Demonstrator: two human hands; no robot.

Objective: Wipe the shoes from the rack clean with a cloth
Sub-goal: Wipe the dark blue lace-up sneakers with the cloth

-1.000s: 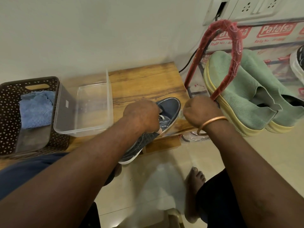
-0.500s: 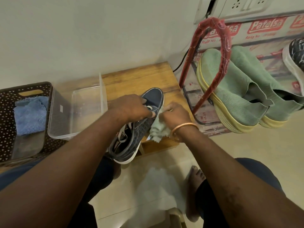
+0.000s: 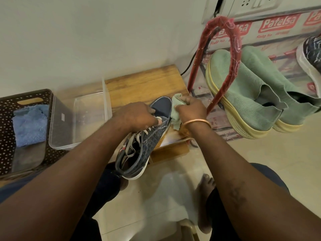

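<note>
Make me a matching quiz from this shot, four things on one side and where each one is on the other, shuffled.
1 blue cloth
2 green cloth
3 navy shoe
4 green shoes

A on the rack
B in the right hand
C in the brown basket
D gripped by the left hand

Pairs: 1-C, 2-B, 3-D, 4-A

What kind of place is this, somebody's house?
Most likely a corner of a home. Green slip-on shoes sit on a red-framed shoe rack, a socket panel is on the wall, and a low wooden table stands on the tiled floor.
</note>
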